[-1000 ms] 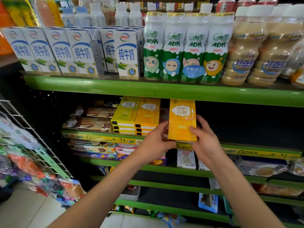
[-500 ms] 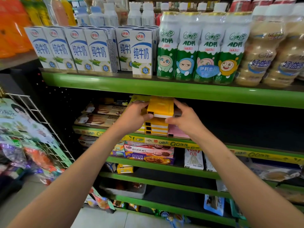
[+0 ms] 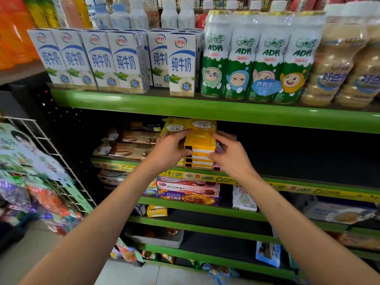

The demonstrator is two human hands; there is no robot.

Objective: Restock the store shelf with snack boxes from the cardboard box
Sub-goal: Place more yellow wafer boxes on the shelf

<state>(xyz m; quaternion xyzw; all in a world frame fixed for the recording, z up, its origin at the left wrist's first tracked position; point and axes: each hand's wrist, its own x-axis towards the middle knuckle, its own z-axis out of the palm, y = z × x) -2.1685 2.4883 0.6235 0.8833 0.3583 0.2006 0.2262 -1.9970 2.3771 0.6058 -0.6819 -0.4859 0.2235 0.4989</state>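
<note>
A yellow snack box (image 3: 200,138) lies flat on top of a stack of yellow boxes (image 3: 198,159) on the second green shelf (image 3: 287,183). My left hand (image 3: 171,150) grips the top box's left side, thumb at its front corner. My right hand (image 3: 230,154) holds its right side with curled fingers. A second stack of yellow boxes (image 3: 174,126) stands just left, partly hidden by my left hand. The cardboard box is out of view.
Milk cartons (image 3: 125,60) and drink bottles (image 3: 257,58) fill the shelf above. Biscuit packs (image 3: 127,145) lie left of the stacks; the shelf to the right is dark and bare. Cookie boxes (image 3: 188,191) sit below. A wire rack (image 3: 47,161) with snack bags stands left.
The yellow box went from upright in front of the shelf to flat on top of the stack, pushed further in. Both hands followed it inward and stay on its sides.
</note>
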